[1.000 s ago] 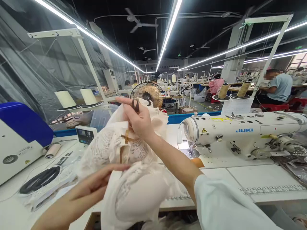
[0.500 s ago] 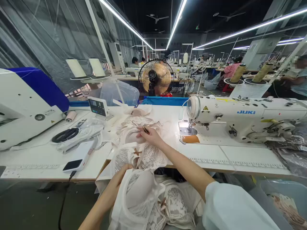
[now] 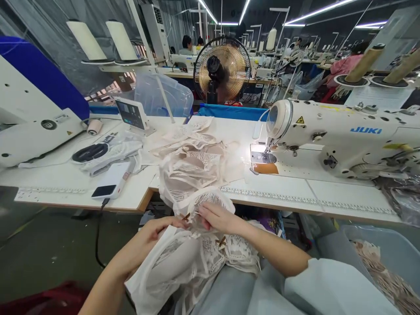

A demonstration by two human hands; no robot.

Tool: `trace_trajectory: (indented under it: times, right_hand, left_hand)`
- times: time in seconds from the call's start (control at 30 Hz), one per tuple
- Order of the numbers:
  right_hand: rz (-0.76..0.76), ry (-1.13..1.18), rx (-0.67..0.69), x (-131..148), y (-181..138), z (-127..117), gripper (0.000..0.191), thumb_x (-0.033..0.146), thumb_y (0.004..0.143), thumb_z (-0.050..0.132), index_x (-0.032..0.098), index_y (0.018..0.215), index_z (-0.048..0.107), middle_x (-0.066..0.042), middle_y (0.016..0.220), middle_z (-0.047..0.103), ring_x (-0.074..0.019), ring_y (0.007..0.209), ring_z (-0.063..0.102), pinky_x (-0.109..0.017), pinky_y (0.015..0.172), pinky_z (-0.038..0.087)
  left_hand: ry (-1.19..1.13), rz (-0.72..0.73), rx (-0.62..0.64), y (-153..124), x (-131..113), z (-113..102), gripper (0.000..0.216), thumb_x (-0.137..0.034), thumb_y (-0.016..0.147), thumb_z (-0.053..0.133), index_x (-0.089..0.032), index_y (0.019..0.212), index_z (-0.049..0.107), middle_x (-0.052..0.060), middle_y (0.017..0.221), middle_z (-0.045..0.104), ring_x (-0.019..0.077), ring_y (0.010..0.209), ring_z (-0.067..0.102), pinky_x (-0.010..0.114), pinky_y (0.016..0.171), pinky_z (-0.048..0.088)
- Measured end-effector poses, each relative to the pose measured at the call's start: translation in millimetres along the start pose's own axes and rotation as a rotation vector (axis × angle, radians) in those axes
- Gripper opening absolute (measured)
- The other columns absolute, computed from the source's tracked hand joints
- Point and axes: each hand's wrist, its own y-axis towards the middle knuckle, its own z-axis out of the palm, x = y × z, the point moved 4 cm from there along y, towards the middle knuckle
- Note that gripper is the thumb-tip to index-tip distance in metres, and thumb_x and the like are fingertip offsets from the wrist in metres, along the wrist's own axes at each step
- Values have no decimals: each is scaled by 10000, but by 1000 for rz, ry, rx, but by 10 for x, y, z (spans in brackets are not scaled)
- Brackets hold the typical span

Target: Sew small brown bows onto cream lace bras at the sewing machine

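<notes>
A cream lace bra (image 3: 183,258) hangs over my lap, with a brown bow (image 3: 186,217) at its centre. My left hand (image 3: 164,229) is closed on its edge beside the bow, fingertips pinching the fabric. Close to that bow, my right hand (image 3: 216,217) is closed around a small pointed metal tool (image 3: 197,213); only its thin tip shows, pointing left at the lace. A second brown bow (image 3: 222,241) lies on lace under my right wrist. More cream bras (image 3: 193,168) lie in a heap on the table, trailing over its front edge to my hands.
A white sewing machine (image 3: 328,135) with a lit needle area stands right. Left are a white phone-like device (image 3: 111,181) on a cable, a small screen (image 3: 131,114) and a bagged bundle (image 3: 111,153). A fan (image 3: 223,70) stands behind; a plastic bin (image 3: 393,245) sits lower right.
My right hand has come back from the heap on the table to the bow near my left hand. The bra has been drawn toward me, and the view has tilted down.
</notes>
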Motion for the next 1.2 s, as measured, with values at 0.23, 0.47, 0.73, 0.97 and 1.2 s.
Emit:
trace_trajectory:
  times: [0.23,0.47,0.73,0.97,1.2]
  right_hand:
    - [76,8,139,-61,67,263,297,333,1012,395,232,733,413,52,577,569,-138,623,536,-270,705,391]
    - [185,-47,174,-116,122,433,304,373,988,431,224,724,446,45,585,599,-142,619,555,-265,662,384]
    - [217,-36,229,-141,197,536,358,384,982,456,221,664,443,30,577,611,-152,629,575,-263,638,394]
    - [261,356,273,-266,272,745,333,349,971,522,199,681,456,78,495,493,-73,472,421,-212,524,338]
    - [259,612,314,-222,235,729,296,372,974,545,194,750,467,100,458,492,-49,410,378,-185,451,281]
  left_hand:
    - [-44,-94,-20,-204,347,-8,317,-484,809,664,-210,944,747,70,955,743,213,838,665,253,724,526]
    - [-133,-194,-77,-348,492,19,300,-449,761,727,-199,928,737,68,925,733,193,782,645,235,665,504]
    - [-173,-210,-98,-361,487,17,258,-427,731,753,-214,876,756,56,881,740,177,748,641,211,639,500]
    - [-162,-213,-77,-380,523,34,255,-431,740,745,-208,863,761,61,870,748,176,745,651,206,644,501]
    - [-169,-223,-84,-393,571,54,260,-447,759,735,-227,890,779,65,930,763,212,804,691,241,687,544]
